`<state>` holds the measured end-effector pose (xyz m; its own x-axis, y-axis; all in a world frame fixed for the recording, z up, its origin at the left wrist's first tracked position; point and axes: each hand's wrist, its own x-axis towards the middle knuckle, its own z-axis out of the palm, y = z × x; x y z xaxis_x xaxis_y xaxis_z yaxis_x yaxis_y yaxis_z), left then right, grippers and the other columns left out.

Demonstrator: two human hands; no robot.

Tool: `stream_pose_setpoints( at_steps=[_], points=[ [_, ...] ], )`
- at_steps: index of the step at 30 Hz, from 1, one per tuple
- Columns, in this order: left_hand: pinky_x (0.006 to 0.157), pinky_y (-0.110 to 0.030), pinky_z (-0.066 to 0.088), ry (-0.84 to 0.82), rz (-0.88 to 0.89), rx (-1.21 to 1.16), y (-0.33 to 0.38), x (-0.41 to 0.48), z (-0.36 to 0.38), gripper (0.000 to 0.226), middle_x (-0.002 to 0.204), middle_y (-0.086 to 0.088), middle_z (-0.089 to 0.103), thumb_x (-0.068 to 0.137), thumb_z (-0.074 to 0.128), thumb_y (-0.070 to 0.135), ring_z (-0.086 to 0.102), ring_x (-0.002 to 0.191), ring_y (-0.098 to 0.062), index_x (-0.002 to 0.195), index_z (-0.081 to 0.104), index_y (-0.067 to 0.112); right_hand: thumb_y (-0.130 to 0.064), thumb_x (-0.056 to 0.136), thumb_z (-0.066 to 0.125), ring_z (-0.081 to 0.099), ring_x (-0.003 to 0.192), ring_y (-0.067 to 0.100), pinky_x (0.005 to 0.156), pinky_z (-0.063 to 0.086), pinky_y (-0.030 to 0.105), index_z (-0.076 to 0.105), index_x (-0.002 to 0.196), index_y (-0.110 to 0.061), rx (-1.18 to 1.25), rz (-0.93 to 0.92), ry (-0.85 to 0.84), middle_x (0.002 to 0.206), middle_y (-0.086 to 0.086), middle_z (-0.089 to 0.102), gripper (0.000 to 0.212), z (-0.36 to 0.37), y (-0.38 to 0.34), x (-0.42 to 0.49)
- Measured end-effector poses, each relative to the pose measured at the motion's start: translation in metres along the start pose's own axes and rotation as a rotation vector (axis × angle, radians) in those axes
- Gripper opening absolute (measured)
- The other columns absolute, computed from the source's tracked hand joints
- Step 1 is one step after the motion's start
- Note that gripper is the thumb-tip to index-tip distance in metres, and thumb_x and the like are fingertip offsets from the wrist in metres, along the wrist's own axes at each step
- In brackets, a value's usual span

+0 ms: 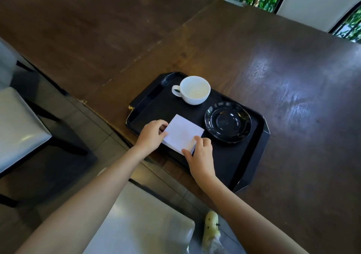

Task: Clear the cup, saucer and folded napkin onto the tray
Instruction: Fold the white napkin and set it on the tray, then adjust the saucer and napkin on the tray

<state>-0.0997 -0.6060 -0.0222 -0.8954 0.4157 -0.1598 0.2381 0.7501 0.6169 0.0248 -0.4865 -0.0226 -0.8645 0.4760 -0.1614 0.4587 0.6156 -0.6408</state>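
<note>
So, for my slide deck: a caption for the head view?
Both hands set white folded napkin on black plastic tray.

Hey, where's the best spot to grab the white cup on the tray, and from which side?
Probably the loop handle of the white cup. It sticks out to the image left, toward the tray's free corner, so come in from that side. The cup stands upright and the black saucer sits apart to its right, so that approach looks clear.
</note>
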Motion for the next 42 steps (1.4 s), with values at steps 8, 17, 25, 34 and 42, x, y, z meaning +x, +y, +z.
stream_pose_setpoints(
  at_steps=[8, 17, 25, 34, 42],
  points=[
    [0.081, -0.025, 0.048, 0.044, 0.047, -0.015, -0.004, 0.001, -0.002, 0.029, 0.115, -0.007, 0.063, 0.088, 0.061, 0.013, 0.056, 0.092, -0.013, 0.116, 0.058, 0.013, -0.028, 0.086, 0.063, 0.049, 0.101, 0.020, 0.076, 0.042, 0.020, 0.042, 0.126, -0.010, 0.035, 0.001, -0.018, 0.122, 0.008, 0.041, 0.049, 0.009, -0.004, -0.007],
    [0.084, -0.026, 0.049, 0.069, 0.037, -0.003, -0.001, -0.003, -0.004, 0.033, 0.119, -0.007, 0.059, 0.090, 0.058, 0.018, 0.056, 0.100, -0.015, 0.122, 0.054, 0.013, -0.043, 0.084, 0.061, 0.041, 0.114, 0.022, 0.095, 0.039, 0.030, 0.042, 0.129, -0.012, -0.052, -0.055, 0.004, 0.126, 0.008, 0.044, 0.058, 0.008, 0.001, -0.010],
    [0.076, -0.017, 0.046, 0.064, -0.024, -0.353, 0.078, 0.025, 0.011, 0.033, 0.110, -0.003, 0.064, 0.088, 0.059, 0.022, 0.058, 0.094, -0.010, 0.120, 0.058, 0.015, -0.028, 0.087, 0.060, 0.039, 0.125, 0.038, 0.104, 0.034, 0.044, 0.041, 0.133, -0.002, 0.024, 0.163, 0.259, 0.133, 0.023, 0.045, 0.057, -0.100, 0.058, 0.045],
    [0.089, -0.035, 0.046, -0.126, -0.113, -0.080, 0.118, 0.061, 0.059, 0.031, 0.115, -0.013, 0.066, 0.084, 0.053, 0.000, 0.059, 0.108, -0.027, 0.112, 0.063, 0.008, -0.037, 0.074, 0.075, 0.010, 0.143, 0.034, 0.116, 0.017, 0.044, 0.003, 0.149, -0.008, -0.114, 0.169, -0.111, 0.157, 0.016, 0.011, 0.108, -0.110, 0.089, 0.072],
    [0.099, -0.031, 0.042, -0.118, -0.188, -0.212, 0.113, 0.069, 0.055, 0.044, 0.125, -0.013, 0.062, 0.085, 0.059, 0.006, 0.057, 0.116, -0.024, 0.129, 0.053, 0.007, -0.040, 0.078, 0.070, 0.011, 0.142, 0.035, 0.115, 0.020, 0.044, 0.004, 0.149, -0.007, -0.102, 0.146, -0.086, 0.156, 0.017, 0.012, 0.103, -0.106, 0.084, 0.073]
  ],
)
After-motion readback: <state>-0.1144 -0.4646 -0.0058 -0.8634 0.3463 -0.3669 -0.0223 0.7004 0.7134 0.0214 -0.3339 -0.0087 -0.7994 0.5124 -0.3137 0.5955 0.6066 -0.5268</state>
